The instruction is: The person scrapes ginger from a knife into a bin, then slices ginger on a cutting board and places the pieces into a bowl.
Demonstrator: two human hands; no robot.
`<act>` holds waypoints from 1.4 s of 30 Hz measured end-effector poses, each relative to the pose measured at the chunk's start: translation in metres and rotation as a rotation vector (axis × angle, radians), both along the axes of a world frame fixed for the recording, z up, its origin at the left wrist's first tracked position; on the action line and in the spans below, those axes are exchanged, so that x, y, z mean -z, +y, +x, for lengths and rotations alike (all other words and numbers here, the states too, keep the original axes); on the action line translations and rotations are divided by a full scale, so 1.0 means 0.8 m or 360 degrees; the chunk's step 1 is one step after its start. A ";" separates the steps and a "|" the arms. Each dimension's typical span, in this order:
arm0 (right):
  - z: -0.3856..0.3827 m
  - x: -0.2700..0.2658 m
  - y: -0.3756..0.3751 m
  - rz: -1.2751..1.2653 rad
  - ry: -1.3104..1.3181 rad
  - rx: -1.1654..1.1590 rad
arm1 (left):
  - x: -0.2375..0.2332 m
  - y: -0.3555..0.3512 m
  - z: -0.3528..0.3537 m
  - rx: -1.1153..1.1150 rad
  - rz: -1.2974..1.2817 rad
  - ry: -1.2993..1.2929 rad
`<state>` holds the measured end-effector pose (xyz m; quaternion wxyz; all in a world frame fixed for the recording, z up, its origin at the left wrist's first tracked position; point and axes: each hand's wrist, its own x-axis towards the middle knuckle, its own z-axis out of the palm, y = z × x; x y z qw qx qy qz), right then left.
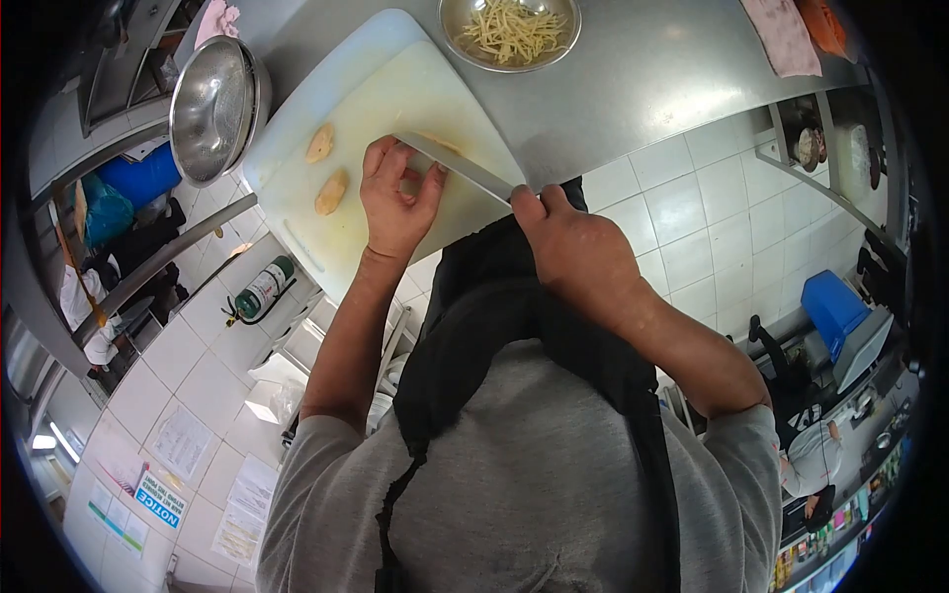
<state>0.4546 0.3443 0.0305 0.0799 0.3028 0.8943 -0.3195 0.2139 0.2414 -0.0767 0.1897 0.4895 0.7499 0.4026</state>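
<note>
My right hand (pixel 578 242) is closed around the handle of a kitchen knife (pixel 465 168), whose long blade points left over the cutting board (pixel 386 79). My left hand (pixel 400 203) is beside the blade near its tip, with fingers curled and thumb bent inward; what they grip, if anything, is hidden. Just beyond the blade lies a thin strip of pale food (pixel 435 141), partly covered by the knife. Two pale tan peeled pieces, which look like ginger, rest left of my left hand: an upper piece (pixel 319 143) and a lower piece (pixel 331 192).
A metal bowl (pixel 450 44) of thin pale strips stands on the steel counter (pixel 633 79). Nested metal colanders (pixel 208 114) sit at the counter's left. Pink cloth (pixel 781 35) hangs at the right edge. Other people are at the far left and right.
</note>
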 end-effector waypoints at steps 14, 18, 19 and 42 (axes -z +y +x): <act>-0.032 0.033 0.001 0.0137 -0.0040 -0.0049 | 0.000 0.000 -0.001 0.0019 0.0026 0.0028; -0.032 0.027 0.001 0.0126 0.0008 -0.0041 | -0.001 -0.002 0.000 -0.0031 -0.0015 -0.0019; -0.023 0.018 0.000 0.0103 -0.0001 -0.0023 | -0.001 0.000 0.000 -0.0028 -0.0024 0.0008; -0.009 0.005 -0.017 0.0005 -0.0101 0.0049 | 0.005 -0.002 -0.005 -0.0013 0.0005 -0.0029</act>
